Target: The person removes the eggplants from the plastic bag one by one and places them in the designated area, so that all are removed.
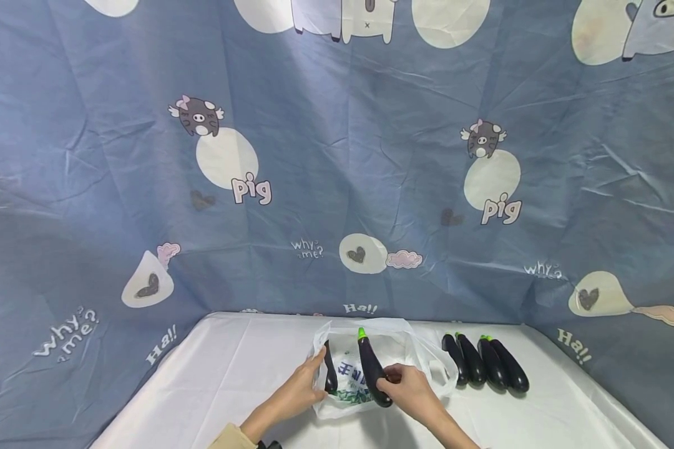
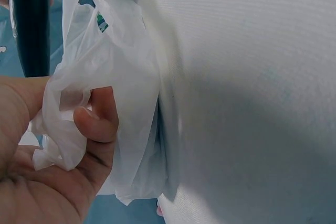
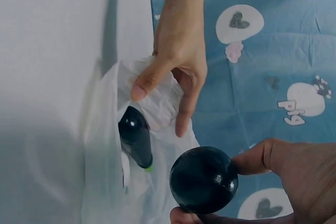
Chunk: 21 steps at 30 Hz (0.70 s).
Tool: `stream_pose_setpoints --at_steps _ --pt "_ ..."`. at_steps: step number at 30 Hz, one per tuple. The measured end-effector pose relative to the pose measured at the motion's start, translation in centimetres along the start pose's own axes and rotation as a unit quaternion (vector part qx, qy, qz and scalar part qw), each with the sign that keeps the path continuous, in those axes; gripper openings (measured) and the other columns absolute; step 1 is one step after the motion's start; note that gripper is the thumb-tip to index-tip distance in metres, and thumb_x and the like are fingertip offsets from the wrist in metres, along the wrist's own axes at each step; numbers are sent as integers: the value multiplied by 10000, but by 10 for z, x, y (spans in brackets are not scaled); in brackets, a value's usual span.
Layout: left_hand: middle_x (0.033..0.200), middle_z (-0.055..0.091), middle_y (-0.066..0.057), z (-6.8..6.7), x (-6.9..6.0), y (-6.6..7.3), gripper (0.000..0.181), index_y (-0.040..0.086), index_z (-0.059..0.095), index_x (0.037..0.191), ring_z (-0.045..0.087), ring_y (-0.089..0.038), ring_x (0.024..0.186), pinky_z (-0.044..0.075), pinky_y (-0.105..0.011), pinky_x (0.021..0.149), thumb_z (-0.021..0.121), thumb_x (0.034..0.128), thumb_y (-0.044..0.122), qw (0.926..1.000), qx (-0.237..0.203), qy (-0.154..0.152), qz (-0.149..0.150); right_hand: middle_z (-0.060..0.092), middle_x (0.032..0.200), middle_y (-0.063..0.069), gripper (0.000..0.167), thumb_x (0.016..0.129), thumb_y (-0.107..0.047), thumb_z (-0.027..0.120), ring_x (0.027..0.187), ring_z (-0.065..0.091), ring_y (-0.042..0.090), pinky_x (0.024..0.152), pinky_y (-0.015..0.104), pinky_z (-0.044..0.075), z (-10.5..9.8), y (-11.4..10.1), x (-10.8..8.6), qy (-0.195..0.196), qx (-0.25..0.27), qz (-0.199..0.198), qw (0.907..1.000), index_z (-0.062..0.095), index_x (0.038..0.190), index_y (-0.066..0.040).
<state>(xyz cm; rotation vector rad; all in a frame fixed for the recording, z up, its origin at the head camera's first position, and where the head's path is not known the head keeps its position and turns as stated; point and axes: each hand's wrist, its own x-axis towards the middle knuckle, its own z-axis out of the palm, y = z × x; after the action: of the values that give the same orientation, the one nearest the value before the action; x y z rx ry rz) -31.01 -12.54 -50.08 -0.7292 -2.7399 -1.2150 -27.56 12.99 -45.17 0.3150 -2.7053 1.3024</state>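
Note:
My right hand [image 1: 409, 390] grips a dark purple eggplant [image 1: 371, 368] by its thick lower end. The eggplant slants over the mouth of a white plastic bag [image 1: 328, 410], its green stem tip pointing up and away. At the bag's left side, my left hand [image 1: 303, 383] holds the rim; in the left wrist view its fingers curl round the thin plastic [image 2: 131, 66]. A second eggplant [image 1: 330, 373] lies inside the bag close to the left fingers, also visible in the right wrist view. Blue and green print shows on the bag.
Several more eggplants [image 1: 491, 365] lie side by side to the right of the bag. All rest on a white-covered table [image 1: 230, 362]. A blue cloth [image 1: 314, 187] printed with pigs hangs behind and along the sides.

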Motion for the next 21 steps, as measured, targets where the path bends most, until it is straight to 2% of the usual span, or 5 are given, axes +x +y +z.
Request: stream_pose_setpoints --at_steps 9,16,21 --pt "1535 251 -299 0 0 0 910 -100 217 1484 242 -472 1415 234 -593 1127 707 729 35 9999 -83 -25 -54 740 889 62 310 773 -213 690 808 700 179 678 315 569 -19 5 5 131 -84 370 9992 718 1012 -17" --pt "1538 251 -294 0 0 -1 911 -93 214 1488 246 -471 1413 242 -599 1122 704 729 25 9999 -57 -39 -85 741 890 80 328 782 -207 689 805 702 189 703 327 569 -35 14 11 342 -56 592 9976 712 1033 4" --pt "1546 246 -282 0 1 -1 903 -81 211 1494 242 -465 1417 241 -595 1127 685 732 16 9998 -70 -78 -179 740 918 97 356 795 -237 684 815 704 206 711 360 575 -45 20 16 356 -143 741 9965 707 1054 7"
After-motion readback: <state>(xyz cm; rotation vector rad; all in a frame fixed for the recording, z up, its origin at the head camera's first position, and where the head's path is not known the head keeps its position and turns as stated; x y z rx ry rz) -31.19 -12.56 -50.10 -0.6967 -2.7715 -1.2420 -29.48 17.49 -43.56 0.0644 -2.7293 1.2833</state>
